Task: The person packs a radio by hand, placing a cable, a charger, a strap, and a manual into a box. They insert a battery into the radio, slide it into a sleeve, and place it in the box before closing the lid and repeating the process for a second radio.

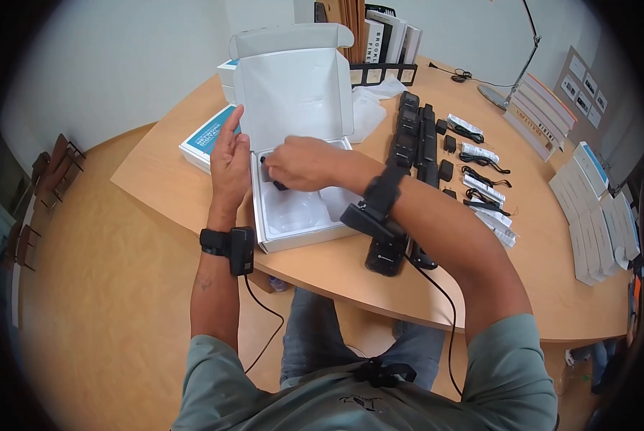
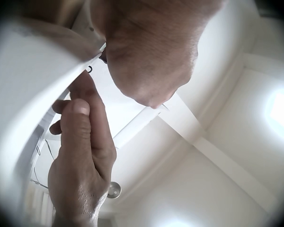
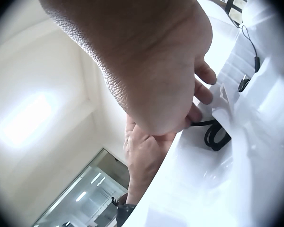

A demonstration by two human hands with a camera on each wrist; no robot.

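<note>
White open cardboard box [image 1: 293,93] with a moulded white tray [image 1: 290,212], on the light wooden bench [image 1: 165,172]. Over the tray, right hand [image 1: 300,164] with fingers curled, pinching a thin black cable [image 3: 218,138], partly coiled inside the box. Just beside the box's left wall, left hand [image 1: 230,169] raised, fingers extended; contact with the wall unclear.

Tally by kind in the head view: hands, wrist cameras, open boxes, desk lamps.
Hands: 2 (left hand, right hand)
Wrist cameras: 2 (left camera, right camera)
Open box: 1
Desk lamp: 1
Total: 6
</note>
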